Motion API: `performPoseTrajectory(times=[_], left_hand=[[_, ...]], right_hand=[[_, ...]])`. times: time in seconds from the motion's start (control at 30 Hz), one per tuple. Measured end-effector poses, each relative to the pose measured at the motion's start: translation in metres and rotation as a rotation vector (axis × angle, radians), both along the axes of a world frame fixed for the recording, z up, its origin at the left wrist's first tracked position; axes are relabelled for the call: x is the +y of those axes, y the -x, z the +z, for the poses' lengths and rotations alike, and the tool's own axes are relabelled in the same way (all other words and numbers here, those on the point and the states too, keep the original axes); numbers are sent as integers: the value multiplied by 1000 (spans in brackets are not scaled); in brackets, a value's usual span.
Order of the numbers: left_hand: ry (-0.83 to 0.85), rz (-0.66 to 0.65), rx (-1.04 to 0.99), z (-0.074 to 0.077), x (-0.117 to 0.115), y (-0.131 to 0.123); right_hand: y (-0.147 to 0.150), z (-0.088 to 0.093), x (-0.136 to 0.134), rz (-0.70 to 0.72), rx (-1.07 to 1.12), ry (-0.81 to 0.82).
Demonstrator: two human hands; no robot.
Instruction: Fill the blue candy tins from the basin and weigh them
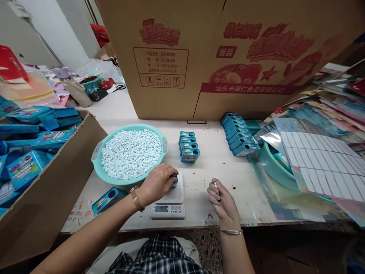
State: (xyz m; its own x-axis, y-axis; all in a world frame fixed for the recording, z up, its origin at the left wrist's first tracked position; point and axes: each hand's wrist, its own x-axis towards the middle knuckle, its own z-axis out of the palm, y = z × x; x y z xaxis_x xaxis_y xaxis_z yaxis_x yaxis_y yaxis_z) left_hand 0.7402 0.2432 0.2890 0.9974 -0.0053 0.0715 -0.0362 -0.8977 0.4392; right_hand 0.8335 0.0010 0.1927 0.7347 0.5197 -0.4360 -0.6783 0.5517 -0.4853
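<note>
My left hand (159, 182) is closed around a small blue box (173, 182) on the white digital scale (168, 210); the fingers cover most of the box. To the right of the scale, my right hand (220, 196) is curled with a small white candy (216, 185) pinched at the fingertips. A turquoise basin (95, 161) full of pale candies (131, 154) stands behind my left forearm. Beyond the scale, several blue boxes (190, 155) stand in a short row with dark round holes in their tops. Another blue box (107, 199) lies beside the left forearm.
A carton (94, 133) heaped with blue boxes fills the left side. Farther right stand a row of blue boxes (245, 149) and a turquoise tub (281, 177) topped by silvery sheets (319, 160). A large printed cardboard box (165, 102) blocks the back.
</note>
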Motion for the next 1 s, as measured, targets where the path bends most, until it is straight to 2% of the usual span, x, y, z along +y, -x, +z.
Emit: performPoseTrajectory(times=[0.13,0.27,0.37,0.47,0.53,0.6,0.7,0.77,0.83,0.9,1.0], left_hand=[[-163,-28,41,3,-3,-6],[-276,-114,31,1,-12,-34],[-320,-125,-56,-8,-24,-68],[-382,-157,-87,-24,-38,-99],[-386,-145,-114,-32,-47,-111],[-299,-66,-205,-30,-50,-110],[-113,109,-360,-11,-34,-78],[-22,230,-426,4,-10,-36],[23,385,-479,10,19,20],[-24,599,-505,2,45,79],[-191,818,-338,-33,70,152]], right_hand=[[-5,-8,-11,-14,-7,2],[-10,-11,-18,-21,11,-12],[-10,-11,-19,-30,13,-31],[-9,-10,-21,-50,3,-38],[-7,-9,-23,-65,-8,-38],[-6,-8,-25,-80,-9,-40],[-2,-7,-27,-93,13,-57],[0,-6,-26,-86,35,-89],[0,-6,-23,-78,60,-139],[-1,-4,-15,-62,89,-193],[-6,3,8,-10,134,-266]])
